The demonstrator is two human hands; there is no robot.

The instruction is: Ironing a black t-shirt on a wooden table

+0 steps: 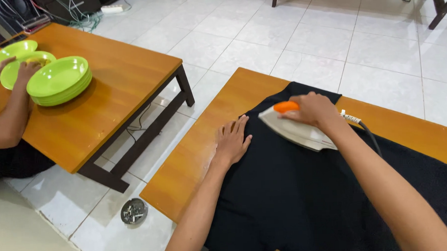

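A black garment (305,192) lies spread over a low wooden table (195,161). My right hand (314,110) grips the orange handle of a white electric iron (295,130) that rests on the cloth near its far edge. My left hand (232,140) lies flat, fingers apart, on the garment's left edge, just left of the iron. The iron's cord (367,133) runs off behind my right wrist.
A second wooden table (118,94) stands to the left with a stack of green plates (59,80). Another person's hands (26,68) touch more green plates there. A round ashtray (134,211) sits on the white tiled floor between the tables. Cables lie at the back left.
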